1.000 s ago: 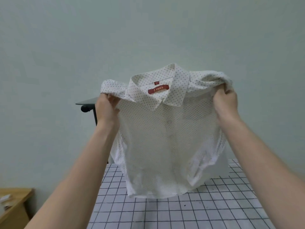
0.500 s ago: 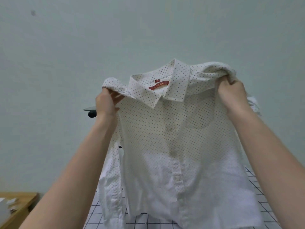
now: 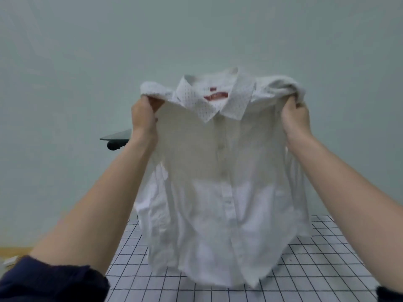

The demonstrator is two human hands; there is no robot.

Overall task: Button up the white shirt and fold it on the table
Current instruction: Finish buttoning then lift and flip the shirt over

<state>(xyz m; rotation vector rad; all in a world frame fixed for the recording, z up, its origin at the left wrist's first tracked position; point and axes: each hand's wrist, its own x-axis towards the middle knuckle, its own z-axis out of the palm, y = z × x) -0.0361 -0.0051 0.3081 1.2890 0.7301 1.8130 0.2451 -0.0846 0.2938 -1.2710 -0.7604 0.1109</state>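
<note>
Pale green wall (image 3: 87, 62) fills the background above a white table (image 3: 305, 269) with black grid lines. Held up over it hangs the white shirt (image 3: 222, 182), dotted, buttoned down the front, its hem just above the tabletop. Left hand (image 3: 144, 118) and right hand (image 3: 296, 120) each grip a bunched shoulder. Its red collar label (image 3: 216, 96) is too blurred to read.

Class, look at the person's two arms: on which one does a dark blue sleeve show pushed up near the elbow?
The left arm's sleeve, bunched at the lower left corner. The right arm is bare almost to the frame edge, where only a dark sliver shows.
</note>
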